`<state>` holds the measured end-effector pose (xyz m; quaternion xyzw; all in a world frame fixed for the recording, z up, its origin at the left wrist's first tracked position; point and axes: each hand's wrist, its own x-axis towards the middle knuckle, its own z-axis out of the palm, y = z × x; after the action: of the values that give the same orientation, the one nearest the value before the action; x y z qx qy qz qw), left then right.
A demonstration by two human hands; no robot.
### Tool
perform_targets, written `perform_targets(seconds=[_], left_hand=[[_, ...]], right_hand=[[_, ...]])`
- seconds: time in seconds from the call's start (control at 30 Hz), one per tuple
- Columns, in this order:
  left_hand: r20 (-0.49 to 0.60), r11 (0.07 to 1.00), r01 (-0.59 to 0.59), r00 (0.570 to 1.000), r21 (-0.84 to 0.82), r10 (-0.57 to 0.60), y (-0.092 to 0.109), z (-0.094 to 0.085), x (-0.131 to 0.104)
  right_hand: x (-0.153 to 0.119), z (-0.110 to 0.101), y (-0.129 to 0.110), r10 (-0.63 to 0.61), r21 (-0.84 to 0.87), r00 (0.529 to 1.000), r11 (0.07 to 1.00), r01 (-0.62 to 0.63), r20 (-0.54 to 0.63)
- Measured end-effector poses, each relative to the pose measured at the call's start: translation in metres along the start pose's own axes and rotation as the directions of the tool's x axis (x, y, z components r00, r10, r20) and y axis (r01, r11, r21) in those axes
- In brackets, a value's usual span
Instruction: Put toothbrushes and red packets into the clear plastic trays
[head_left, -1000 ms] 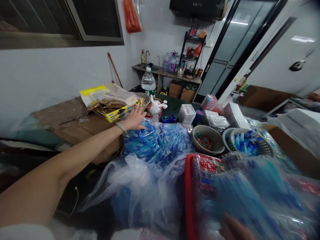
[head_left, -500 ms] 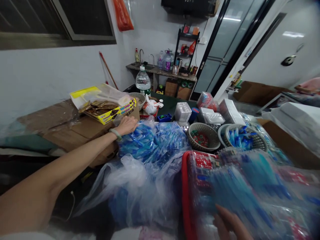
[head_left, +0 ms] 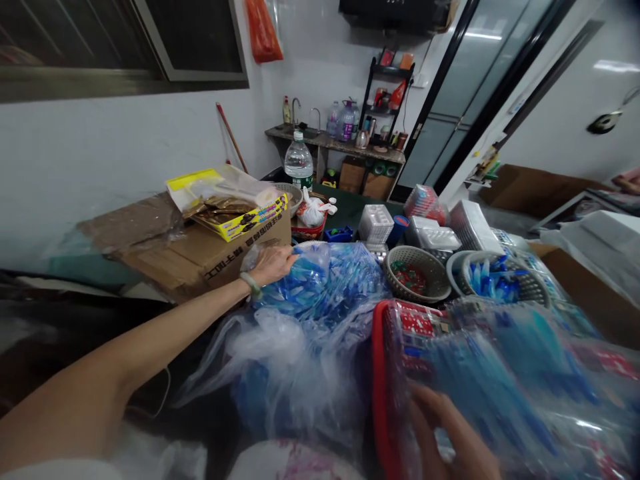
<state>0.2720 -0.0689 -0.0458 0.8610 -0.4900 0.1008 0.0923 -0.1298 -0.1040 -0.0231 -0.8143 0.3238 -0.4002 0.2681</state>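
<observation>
My left hand [head_left: 273, 264] grips the left upper edge of a clear plastic bag [head_left: 345, 277] full of blue pieces, its fingers closed on the plastic. A green bangle is round that wrist. My right hand [head_left: 447, 433], slightly blurred, is at the bottom right with its fingers curled over the clear packaging by the red tray [head_left: 381, 393]. What those fingers hold, if anything, I cannot make out. Blue items in clear packs [head_left: 480, 373] lie piled in the tray. Loose clear plastic [head_left: 285, 347] spreads below the bag.
Behind the bag stand a cardboard box [head_left: 240, 250] with a yellow box [head_left: 230, 207], a water bottle [head_left: 299, 160] and a blue tape dispenser [head_left: 339, 234]. Baskets [head_left: 417, 293] and white trays [head_left: 376, 223] stand to the right. A person's hand [head_left: 627, 183] shows at the far right.
The view has shifted, so the scene sits further right. My right hand has moved left, toward the red tray's left rim. My left hand remains on the bag.
</observation>
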Motion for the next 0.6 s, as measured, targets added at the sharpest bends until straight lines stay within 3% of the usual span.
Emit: perform_targets(seconds=[0.1, 0.17, 0.27, 0.37, 0.43, 0.5, 0.6], left_hand=[[0.047, 0.999, 0.033, 0.998, 0.0, -0.033, 0.011, -0.009, -0.012], [0.047, 0.998, 0.051, 0.998, -0.022, -0.05, 0.015, -0.015, -0.018], [0.003, 0.992, 0.076, 0.997, -0.099, -0.076, 0.016, -0.021, -0.026], [-0.064, 0.984, 0.063, 0.995, -0.167, -0.074, 0.013, -0.021, -0.033], [-0.103, 0.981, 0.047, 0.992, -0.187, -0.067, 0.012, -0.018, -0.037], [-0.128, 0.981, 0.04, 0.99, -0.188, -0.065, 0.011, -0.018, -0.041], [-0.13, 0.989, -0.056, 0.991, -0.136, 0.038, 0.011, -0.026, -0.052]], right_hand=[[0.033, 0.031, -0.024, -0.082, 0.125, 0.976, 0.991, 0.058, 0.203], [0.064, 0.066, -0.041, -0.159, 0.177, 0.961, 0.977, 0.12, 0.225], [0.11, 0.129, -0.052, -0.129, 0.01, 0.971, 0.991, 0.13, 0.203], [0.142, 0.186, -0.042, 0.043, -0.114, 0.973, 0.993, -0.017, 0.227], [0.153, 0.214, -0.029, 0.137, -0.077, 0.946, 0.99, -0.12, 0.295], [0.155, 0.235, -0.018, 0.137, 0.042, 0.928, 0.986, -0.162, 0.347], [0.149, 0.252, -0.008, 0.12, 0.178, 0.946, 0.968, -0.179, 0.3]])
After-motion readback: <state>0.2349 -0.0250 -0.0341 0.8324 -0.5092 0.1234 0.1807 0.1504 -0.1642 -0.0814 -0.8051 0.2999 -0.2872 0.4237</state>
